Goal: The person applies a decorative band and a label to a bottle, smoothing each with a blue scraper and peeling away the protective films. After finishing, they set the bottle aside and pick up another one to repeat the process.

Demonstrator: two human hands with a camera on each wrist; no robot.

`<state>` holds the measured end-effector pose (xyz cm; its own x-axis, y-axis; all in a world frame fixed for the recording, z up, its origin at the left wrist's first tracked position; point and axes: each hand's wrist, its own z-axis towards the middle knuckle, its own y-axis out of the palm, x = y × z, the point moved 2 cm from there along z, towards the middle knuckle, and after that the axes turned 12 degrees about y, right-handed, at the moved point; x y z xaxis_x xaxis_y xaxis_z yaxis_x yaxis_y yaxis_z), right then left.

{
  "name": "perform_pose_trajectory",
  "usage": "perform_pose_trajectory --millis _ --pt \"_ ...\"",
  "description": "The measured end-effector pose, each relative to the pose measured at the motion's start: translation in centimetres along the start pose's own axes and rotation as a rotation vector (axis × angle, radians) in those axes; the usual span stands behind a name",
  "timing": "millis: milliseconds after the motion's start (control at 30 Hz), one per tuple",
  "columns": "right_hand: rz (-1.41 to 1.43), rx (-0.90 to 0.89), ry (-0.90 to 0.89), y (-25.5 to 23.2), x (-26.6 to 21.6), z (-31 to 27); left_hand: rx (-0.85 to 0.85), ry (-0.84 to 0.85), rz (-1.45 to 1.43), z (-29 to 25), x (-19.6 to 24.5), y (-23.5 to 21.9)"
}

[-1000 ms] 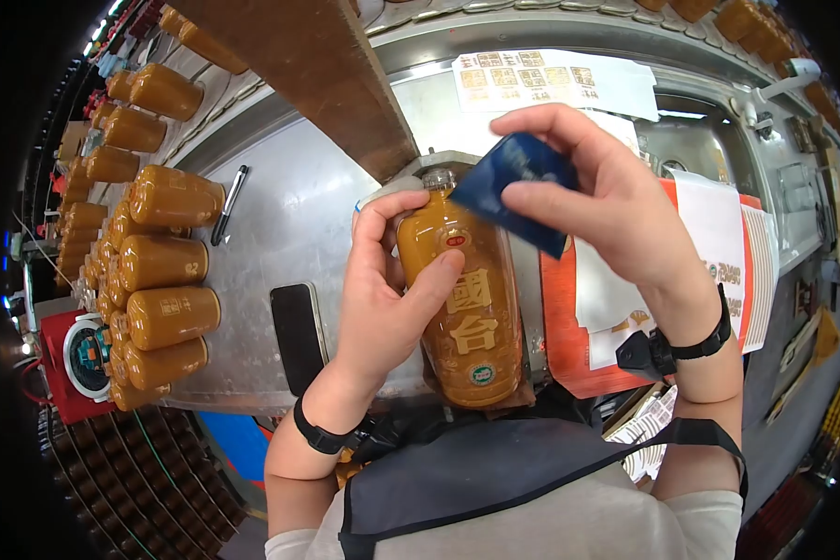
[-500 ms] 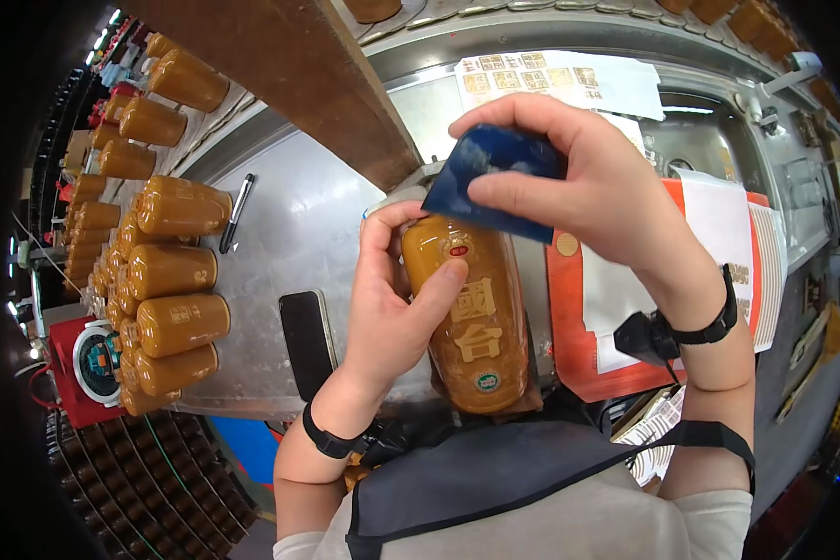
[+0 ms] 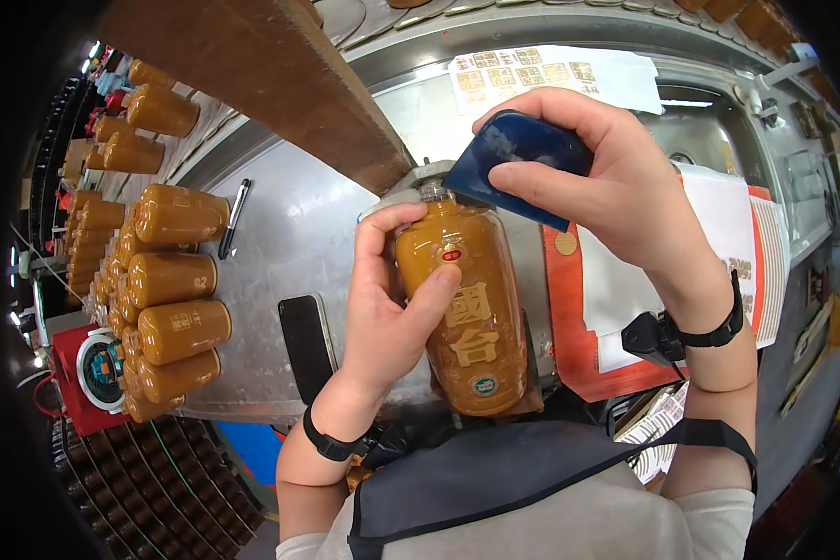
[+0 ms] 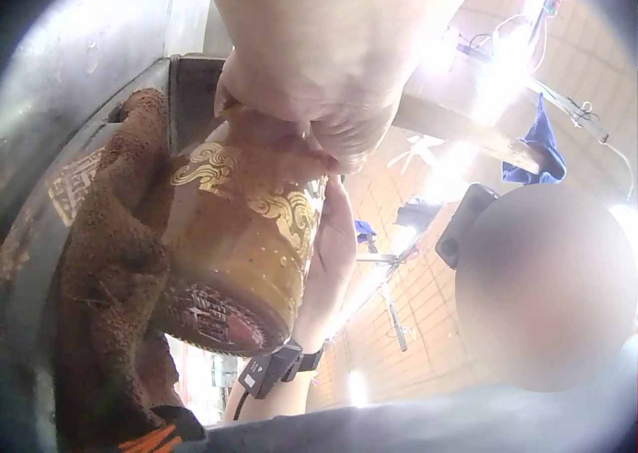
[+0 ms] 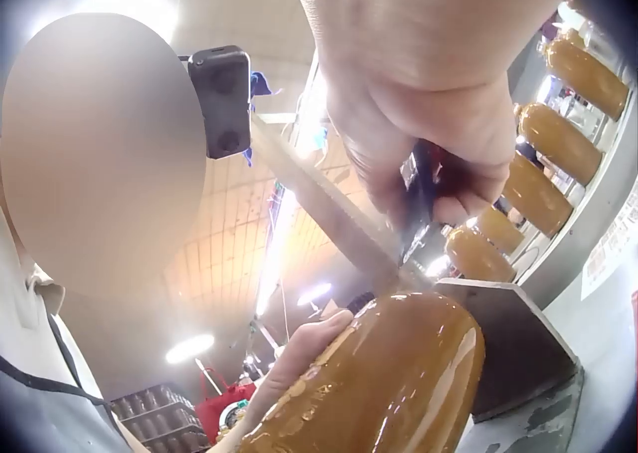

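An amber glass bottle [image 3: 481, 369] with gold characters and a small red emblem lies in front of the person, its clear neck pointing away. My left hand [image 3: 383, 313] holds it by the shoulder, fingers around the far left side and thumb on the front. Between thumb and fingers, my right hand [image 3: 616, 191] pinches a flat blue scraper [image 3: 532, 149], whose lower left corner is close beside the neck. In the left wrist view, gold scrolls and the round base of the bottle show. Water drops cover its wet surface in the right wrist view.
A brown towel [image 4: 110, 264] hangs beside the bottle. Left on the metal table are a phone [image 3: 306, 341], a marker [image 3: 235, 219] and rows of amber bottles [image 3: 173, 275]. An orange-edged board [image 3: 569, 336] with paper lies right. Printed sheets [image 3: 616, 79] lie behind; a brown beam [image 3: 280, 84] crosses above.
The scraper first moved left over the bottle's neck and shoulder, then back up and right, baring the neck again. The left hand keeps its hold on the bottle.
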<state>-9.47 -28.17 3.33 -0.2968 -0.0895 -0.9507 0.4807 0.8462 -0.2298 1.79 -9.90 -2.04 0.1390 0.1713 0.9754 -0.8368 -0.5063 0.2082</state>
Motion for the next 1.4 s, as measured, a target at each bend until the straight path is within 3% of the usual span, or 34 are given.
perform_pose_trajectory --millis 67,167,233,300,367,433,467,533,600,633,700,733,800,867,900,933,967,1000,1033,1067,1100,1133,1167,1200,1233,1267,1300,1333,1400 --pt "0.015 -0.002 0.045 0.1 0.1 -0.3 0.002 0.008 0.011 0.0 -0.1 -0.1" --pt "0.008 -0.065 -0.114 1.5 0.2 -1.4 -0.001 -0.039 -0.018 -0.4 -0.8 -0.8" --pt "-0.15 -0.134 -0.257 2.5 0.0 -2.3 -0.145 0.079 0.032 -1.2 -1.6 -1.6" --pt "-0.253 -0.185 -0.319 3.0 0.2 -2.8 -0.294 0.154 0.272 -2.4 -2.2 -3.4" --pt "-0.243 -0.126 -0.202 1.2 -1.0 -1.6 -0.347 0.184 0.408 -4.2 -1.8 -4.1" --pt "-0.243 -0.07 -0.091 1.0 -0.8 -1.6 -0.536 0.245 0.795 -5.6 -1.0 -3.7" --pt "-0.356 -0.02 -0.336 2.2 0.0 -2.6 -0.517 0.24 0.786 -5.8 -1.1 -3.6" --pt "-0.557 0.082 -0.838 4.8 1.7 -6.0 -0.58 0.422 0.676 -5.5 -1.3 -3.2" --pt "-0.572 -0.142 -0.935 6.9 2.6 -10.9 -0.528 0.461 0.736 -5.6 -1.9 -3.2" --pt "-0.571 -0.149 -0.938 6.8 1.5 -10.6 -0.513 0.444 0.711 -5.8 -2.4 -3.2" --pt "-0.819 -0.377 -0.478 6.4 0.1 -9.2 -0.524 0.489 0.747 -5.8 -2.6 -3.4" --pt "-0.139 -0.273 -0.22 4.6 2.2 -6.0 -0.534 0.496 0.75 -6.0 -2.6 -3.4" --pt "-0.252 -0.149 -0.344 4.8 3.7 -6.2 -0.492 0.44 0.692 -5.9 -2.9 -3.3" --pt "-0.465 0.069 -0.572 4.8 3.6 -5.9 -0.455 0.533 0.704 -5.7 -2.6 -2.9" --pt "-0.755 -0.142 -0.839 5.9 0.6 -8.0 -0.45 0.54 0.725 -5.8 -2.9 -3.1" --pt "-0.679 -0.031 -1.022 7.7 1.9 -10.4 -0.436 0.552 0.75 -5.9 -3.1 -3.3" --pt "-0.62 -0.417 -0.833 7.7 0.6 -11.4 -0.429 0.495 0.723 -6.3 -3.0 -3.4" --pt "-0.515 -0.524 -0.632 7.6 -0.2 -10.6 -0.445 0.437 0.758 -6.6 -3.0 -3.5" --pt "-0.499 -0.442 -0.435 7.0 -0.4 -8.9 -0.448 0.397 0.74 -6.8 -3.5 -3.7" --pt "-0.487 -0.287 -0.302 5.5 -1.1 -6.2 -0.43 0.521 0.869 -6.7 -2.8 -3.6" --pt "-0.443 -0.032 -0.299 4.1 -1.5 -4.2 -0.434 0.482 0.811 -6.9 -2.8 -3.7" --pt "-0.573 0.254 -0.352 4.1 -3.7 -4.3 -0.433 0.417 0.759 -6.8 -2.9 -3.7" --pt "-0.804 0.228 -0.63 3.5 -2.0 -4.3 -0.427 0.39 0.761 -7.1 -2.7 -3.7" --pt "-0.961 0.151 -0.83 5.8 -0.3 -5.6 -0.414 0.489 0.749 -6.9 -2.6 -3.5" --pt "-1.493 -0.436 -0.249 8.5 -1.6 -7.0 -0.44 0.425 0.775 -7.0 -2.5 -3.7" --pt "-0.922 -0.13 -1.021 7.6 1.0 -9.6 -0.464 0.358 0.79 -6.8 -2.4 -3.7" --pt "-0.862 -0.434 -0.926 8.2 -0.1 -10.4 -0.44 0.384 0.796 -6.5 -2.1 -3.7" --pt "-0.876 -0.439 -0.928 7.8 -0.2 -9.7 -0.44 0.368 0.803 -6.7 -2.2 -3.6" --pt "-0.713 -0.424 -0.387 6.4 -0.7 -6.2 -0.456 0.36 0.801 -7.3 -1.9 -3.2"
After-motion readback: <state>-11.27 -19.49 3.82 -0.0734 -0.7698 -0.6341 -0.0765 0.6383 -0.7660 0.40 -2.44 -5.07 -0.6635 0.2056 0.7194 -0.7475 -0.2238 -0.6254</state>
